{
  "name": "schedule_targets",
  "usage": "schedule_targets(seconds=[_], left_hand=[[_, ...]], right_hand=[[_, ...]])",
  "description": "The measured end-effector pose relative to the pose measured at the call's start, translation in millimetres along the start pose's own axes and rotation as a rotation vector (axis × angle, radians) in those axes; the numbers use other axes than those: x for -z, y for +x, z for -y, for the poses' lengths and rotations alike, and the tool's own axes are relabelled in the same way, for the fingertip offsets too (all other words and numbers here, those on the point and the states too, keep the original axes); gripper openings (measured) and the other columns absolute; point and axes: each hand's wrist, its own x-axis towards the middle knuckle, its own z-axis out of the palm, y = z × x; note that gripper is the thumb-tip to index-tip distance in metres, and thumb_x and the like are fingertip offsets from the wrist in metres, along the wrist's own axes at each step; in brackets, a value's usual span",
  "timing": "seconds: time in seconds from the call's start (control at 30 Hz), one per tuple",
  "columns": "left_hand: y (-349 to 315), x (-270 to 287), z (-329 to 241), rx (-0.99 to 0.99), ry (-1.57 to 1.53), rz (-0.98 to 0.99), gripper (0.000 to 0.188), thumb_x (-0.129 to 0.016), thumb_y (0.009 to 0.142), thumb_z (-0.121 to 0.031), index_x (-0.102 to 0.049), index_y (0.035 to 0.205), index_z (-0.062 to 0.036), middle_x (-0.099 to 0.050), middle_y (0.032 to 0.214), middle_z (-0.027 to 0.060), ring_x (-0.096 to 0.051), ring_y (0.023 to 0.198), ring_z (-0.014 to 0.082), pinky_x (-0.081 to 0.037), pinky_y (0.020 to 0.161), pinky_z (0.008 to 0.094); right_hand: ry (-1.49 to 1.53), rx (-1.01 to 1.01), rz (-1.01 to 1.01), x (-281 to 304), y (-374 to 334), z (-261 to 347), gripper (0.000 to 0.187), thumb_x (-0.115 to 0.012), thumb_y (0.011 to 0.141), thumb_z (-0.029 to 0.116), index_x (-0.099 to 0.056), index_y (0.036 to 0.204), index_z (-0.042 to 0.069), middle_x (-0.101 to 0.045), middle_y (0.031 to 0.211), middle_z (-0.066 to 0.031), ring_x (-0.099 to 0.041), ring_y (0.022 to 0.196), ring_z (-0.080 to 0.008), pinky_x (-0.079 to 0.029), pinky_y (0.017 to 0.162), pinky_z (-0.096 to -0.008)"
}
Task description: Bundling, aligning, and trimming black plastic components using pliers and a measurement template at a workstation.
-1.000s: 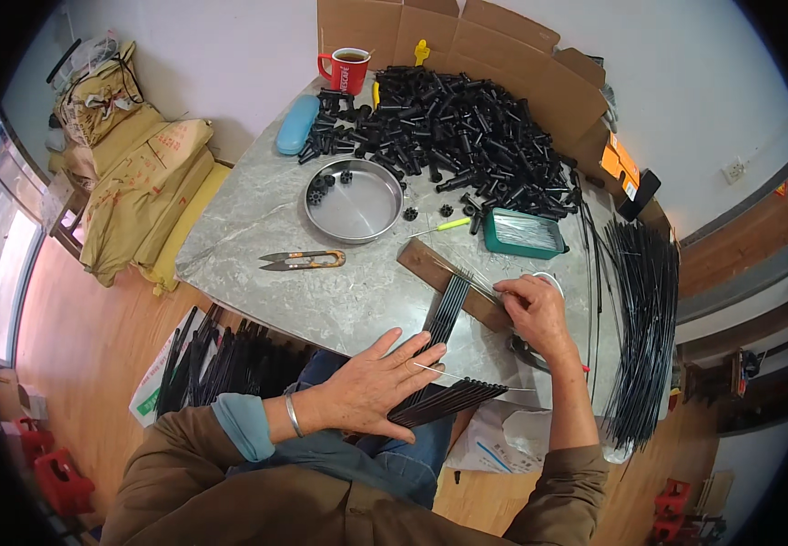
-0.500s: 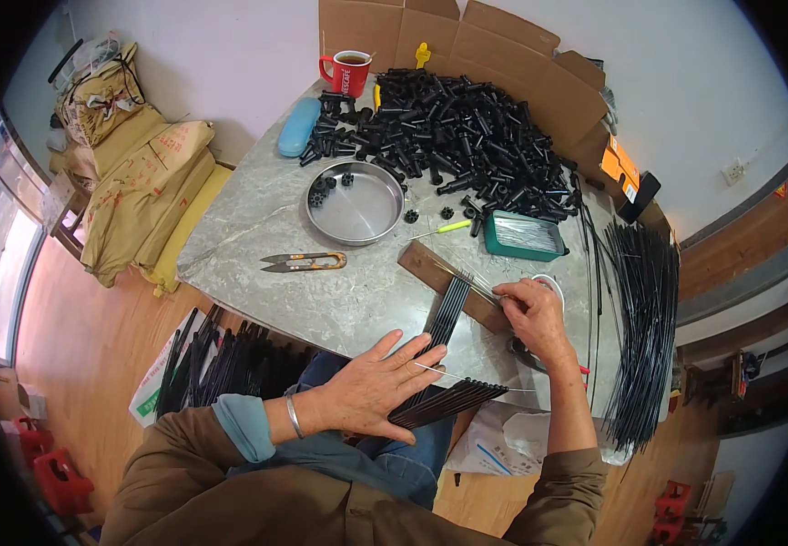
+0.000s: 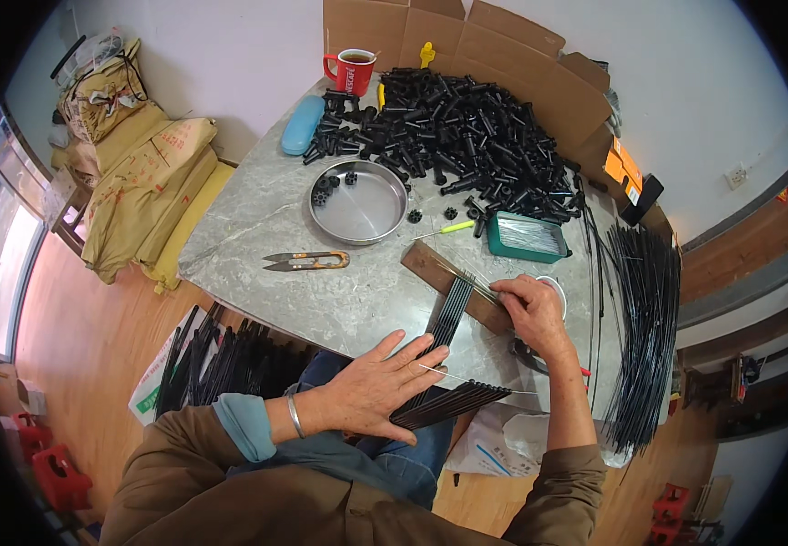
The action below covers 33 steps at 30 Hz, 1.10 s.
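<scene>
black slender rods (image 3: pixel 449 311) lay in a flat row beneath the spread left hand (image 3: pixel 377 384), upper ends at a wooden block (image 3: pixel 426 263), where the right hand (image 3: pixel 533 314) pinched thin wires (image 3: pixel 479 286), seemingly an aligning step, the next move apparently calling for still rods and fine fingertip control.

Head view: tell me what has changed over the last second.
The right hand, pinching thin wires, has edged slightly left over the wooden block; nothing was visibly taken up or let go. The left hand stays spread over the black rods; the snips and round pan stay put.
</scene>
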Motion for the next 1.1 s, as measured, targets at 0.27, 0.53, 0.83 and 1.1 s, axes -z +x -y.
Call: schedule_targets(seconds=[0.27, 0.53, 0.83, 1.1], left_hand=[[-1.1, -2.9, 0.4, -0.016, 0.025, -0.056, 0.091, -0.060, 0.073, -0.068, -0.041, 0.137, -0.0048, -0.026, 0.152, 0.0136, -0.018, 0.142, 0.0308, -0.013, 0.114, 0.0483], [-0.9, -2.7, 0.1, -0.016, 0.010, -0.063, 0.091, -0.060, 0.073, -0.067, -0.041, 0.137, -0.0046, -0.027, 0.151, 0.0136, -0.019, 0.142, 0.0308, -0.013, 0.114, 0.0486], [-1.8, -1.8, 0.0, -0.023, 0.003, -0.076, 0.091, -0.060, 0.074, -0.066, -0.040, 0.136, -0.0037, -0.027, 0.151, 0.0141, -0.020, 0.142, 0.0313, -0.013, 0.114, 0.0488], [-2.1, -1.0, 0.5, -0.026, -0.004, -0.070, 0.090, -0.061, 0.074, -0.065, -0.040, 0.136, -0.0036, -0.027, 0.151, 0.0149, -0.019, 0.142, 0.0318, -0.012, 0.114, 0.0491]], right_hand=[[-0.049, 0.044, -0.041, 5.0, -5.9, -5.6, 0.014, -0.062, 0.081, 0.006, -0.070, 0.092, 0.005, -0.061, 0.073, -0.0103, -0.059, 0.068, -0.0266, -0.045, 0.067, -0.0355], [-0.064, 0.027, -0.011, 2.3, -4.3, -0.8, 0.014, -0.061, 0.082, 0.008, -0.071, 0.092, 0.008, -0.064, 0.077, -0.0101, -0.063, 0.071, -0.0288, -0.048, 0.066, -0.0371], [-0.096, 0.028, 0.000, 2.5, -0.6, 4.5, 0.014, -0.061, 0.082, 0.008, -0.071, 0.091, 0.008, -0.064, 0.077, -0.0102, -0.063, 0.070, -0.0285, -0.048, 0.064, -0.0364], [-0.091, 0.020, 0.019, 3.1, 4.5, 10.4, 0.015, -0.060, 0.081, 0.008, -0.072, 0.091, 0.008, -0.065, 0.079, -0.0107, -0.063, 0.069, -0.0275, -0.048, 0.063, -0.0352]])
